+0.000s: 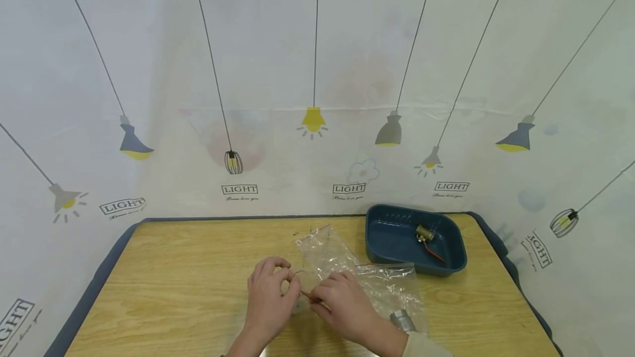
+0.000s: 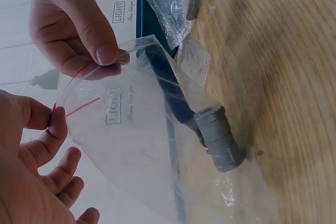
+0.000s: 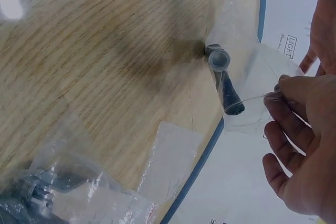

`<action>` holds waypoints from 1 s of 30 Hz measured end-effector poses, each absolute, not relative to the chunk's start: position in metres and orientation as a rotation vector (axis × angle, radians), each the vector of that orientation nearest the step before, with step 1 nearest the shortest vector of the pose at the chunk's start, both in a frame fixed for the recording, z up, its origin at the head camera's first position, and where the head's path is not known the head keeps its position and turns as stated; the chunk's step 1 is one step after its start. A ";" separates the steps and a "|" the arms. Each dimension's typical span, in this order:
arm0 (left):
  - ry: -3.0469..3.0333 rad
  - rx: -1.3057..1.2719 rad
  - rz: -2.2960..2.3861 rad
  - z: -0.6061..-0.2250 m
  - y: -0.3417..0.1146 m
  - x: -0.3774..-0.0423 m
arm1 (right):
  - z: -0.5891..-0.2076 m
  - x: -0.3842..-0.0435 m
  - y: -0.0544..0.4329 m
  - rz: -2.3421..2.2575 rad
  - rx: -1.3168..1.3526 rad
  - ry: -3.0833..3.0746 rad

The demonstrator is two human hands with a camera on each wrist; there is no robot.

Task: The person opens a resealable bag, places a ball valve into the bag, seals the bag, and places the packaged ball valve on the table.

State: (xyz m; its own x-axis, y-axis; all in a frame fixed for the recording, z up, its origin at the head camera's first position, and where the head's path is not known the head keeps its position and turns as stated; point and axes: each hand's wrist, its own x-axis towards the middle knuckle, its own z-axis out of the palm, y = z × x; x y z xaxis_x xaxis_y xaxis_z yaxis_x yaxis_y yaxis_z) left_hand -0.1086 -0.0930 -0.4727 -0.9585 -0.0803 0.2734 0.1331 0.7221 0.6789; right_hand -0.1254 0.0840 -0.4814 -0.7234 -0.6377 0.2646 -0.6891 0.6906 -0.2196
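Two hands hold a clear zip bag by its mouth, a blue-handled grey valve inside.
At the table's near middle, the left hand and right hand each pinch the rim between thumb and fingers; plastic bags lie to the right, and the blue tray at far right holds a brass valve.

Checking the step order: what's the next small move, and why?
Probably press the clear zip bag closed: the blue-handled valve sits inside, yet the mouth gapes, and the left hand and right hand both pinch its edge.
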 end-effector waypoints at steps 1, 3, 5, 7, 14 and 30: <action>-2.644 -0.044 -1.075 -0.472 -0.093 -0.108 | -0.481 -0.126 0.084 0.463 1.085 -2.735; -2.646 -0.038 -1.083 -0.470 -0.094 -0.108 | -0.479 -0.126 0.085 0.464 1.092 -2.736; -2.653 -0.022 -1.097 -0.469 -0.095 -0.107 | -0.476 -0.128 0.086 0.463 1.096 -2.714; -2.657 -0.008 -1.109 -0.467 -0.096 -0.106 | -0.474 -0.129 0.086 0.456 1.092 -2.674; -2.605 -0.013 -1.112 -0.465 -0.100 -0.104 | -0.461 -0.135 0.088 0.437 1.097 -2.548; -2.523 0.065 -1.196 -0.461 -0.108 -0.102 | -0.433 -0.143 0.079 0.321 1.191 -2.348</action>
State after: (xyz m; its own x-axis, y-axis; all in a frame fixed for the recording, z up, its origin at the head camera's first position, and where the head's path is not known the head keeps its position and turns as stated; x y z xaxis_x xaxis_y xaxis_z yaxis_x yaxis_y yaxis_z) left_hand -0.1018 -0.1085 -0.4612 -0.9389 -0.1872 0.2888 0.1051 0.6430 0.7586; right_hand -0.1425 0.0792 -0.4328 -0.5030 -0.6912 0.5189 -0.8052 0.5930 0.0095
